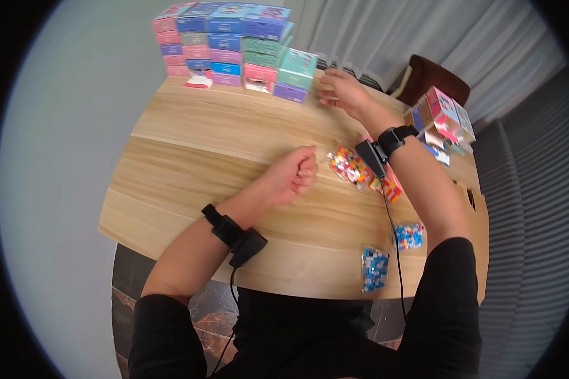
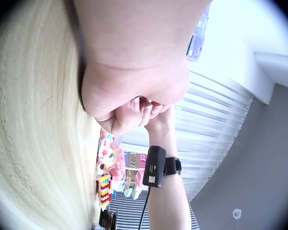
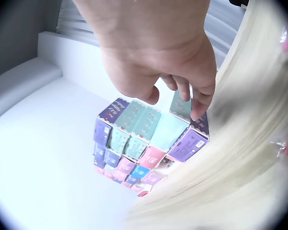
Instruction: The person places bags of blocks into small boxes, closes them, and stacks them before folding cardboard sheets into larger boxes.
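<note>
Holding the right fingers (image 1: pixel 336 74) loosely bent and fairly wide, thumb apart, right next to the teal box (image 1: pixel 298 63), kinda hovering off its side. Honestly not managing to tell whether touching it or just coming super close. Seeing that teal box sitting on a purple box (image 1: pixel 289 93), both standing at the near end of the big box stack (image 1: pixel 226 43). Curling the left fingers (image 1: pixel 306 175) into a loose fist, resting over the middle of the tabletop (image 1: pixel 189 164), well apart from the boxes. Spotting a bag of red, orange and white pieces (image 1: pixel 348 165) between the forearms, plus red and yellow bricks (image 1: pixel 385 188) beside it. Also finding two bags of blue pieces (image 1: pixel 375 270) lying closer to the body, and more boxes (image 1: pixel 441 112) grouping up past the right forearm.
</note>
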A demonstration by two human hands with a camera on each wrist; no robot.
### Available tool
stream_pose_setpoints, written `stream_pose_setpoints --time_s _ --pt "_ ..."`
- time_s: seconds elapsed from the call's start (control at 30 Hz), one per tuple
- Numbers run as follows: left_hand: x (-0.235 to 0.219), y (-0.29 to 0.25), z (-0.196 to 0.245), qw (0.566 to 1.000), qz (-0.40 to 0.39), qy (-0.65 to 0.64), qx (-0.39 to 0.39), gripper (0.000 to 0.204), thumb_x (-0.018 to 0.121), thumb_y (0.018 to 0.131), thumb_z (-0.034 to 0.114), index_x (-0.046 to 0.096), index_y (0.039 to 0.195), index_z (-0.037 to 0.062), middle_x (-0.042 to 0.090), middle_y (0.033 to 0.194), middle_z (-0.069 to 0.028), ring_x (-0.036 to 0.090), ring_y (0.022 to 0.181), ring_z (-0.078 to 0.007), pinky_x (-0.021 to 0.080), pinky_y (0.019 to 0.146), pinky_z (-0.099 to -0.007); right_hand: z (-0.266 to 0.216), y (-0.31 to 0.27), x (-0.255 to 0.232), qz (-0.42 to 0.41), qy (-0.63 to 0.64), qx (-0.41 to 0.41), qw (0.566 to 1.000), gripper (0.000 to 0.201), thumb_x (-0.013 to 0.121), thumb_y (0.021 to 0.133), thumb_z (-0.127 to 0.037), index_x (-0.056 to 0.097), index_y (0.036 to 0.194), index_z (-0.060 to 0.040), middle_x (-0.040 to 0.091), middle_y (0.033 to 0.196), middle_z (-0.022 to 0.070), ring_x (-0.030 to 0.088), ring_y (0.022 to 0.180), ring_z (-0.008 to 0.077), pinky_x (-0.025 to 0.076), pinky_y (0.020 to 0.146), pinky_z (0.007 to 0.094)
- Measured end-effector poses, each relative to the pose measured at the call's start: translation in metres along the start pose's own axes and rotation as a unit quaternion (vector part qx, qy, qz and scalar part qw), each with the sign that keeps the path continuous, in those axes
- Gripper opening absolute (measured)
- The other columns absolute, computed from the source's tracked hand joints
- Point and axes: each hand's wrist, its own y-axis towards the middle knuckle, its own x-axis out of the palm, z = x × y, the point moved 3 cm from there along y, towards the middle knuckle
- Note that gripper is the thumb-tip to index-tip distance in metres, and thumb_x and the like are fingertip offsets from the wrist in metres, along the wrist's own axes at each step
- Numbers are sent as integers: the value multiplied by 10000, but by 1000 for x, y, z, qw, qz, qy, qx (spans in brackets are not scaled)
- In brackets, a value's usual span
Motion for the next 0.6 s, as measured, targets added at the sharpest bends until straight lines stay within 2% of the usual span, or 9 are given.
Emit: stream_pose_setpoints --time_s 0.03,0.2,0.3,0.4,0.6 --pt "1 -1 0 1000 2 0 -2 450 438 1004 384 339 607 196 272 556 77 250 466 -46 165 400 -211 -2 -9 -7 -4 7 -8 1000 485 588 931 -223 428 1348 -34 540 1121 81 555 934 189 530 763 321" --pt "1 -2 2 1000 -5 7 1 444 448 1003 380 342 616 191 274 566 73 247 476 -49 182 401 -207 -23 -96 -41 -54 25 -21 998 442 544 973 -204 414 1364 -44 560 1268 108 619 1045 214 512 837 312" --pt "-1 -1 1 1000 -13 -12 -7 434 444 1008 371 350 626 187 286 577 70 253 484 -50 190 400 -204 -19 -150 -67 -52 28 -66 996 411 545 974 -205 448 1339 -44 589 1233 101 618 1039 191 507 824 298" --pt "0 -2 1 1000 -13 -6 -5 426 437 1013 361 358 634 183 298 586 69 261 494 -50 194 402 -200 -1 -203 -94 5 3 -108 994 366 546 969 -170 484 1290 -5 638 1141 108 621 994 143 518 755 272" --pt "2 -3 1 1000 -6 0 7 420 428 1020 339 363 639 176 308 596 63 267 506 -52 197 406 -194 52 -259 -126 70 18 -66 995 271 541 973 -140 542 1212 -11 686 1004 83 665 841 118 509 632 223"
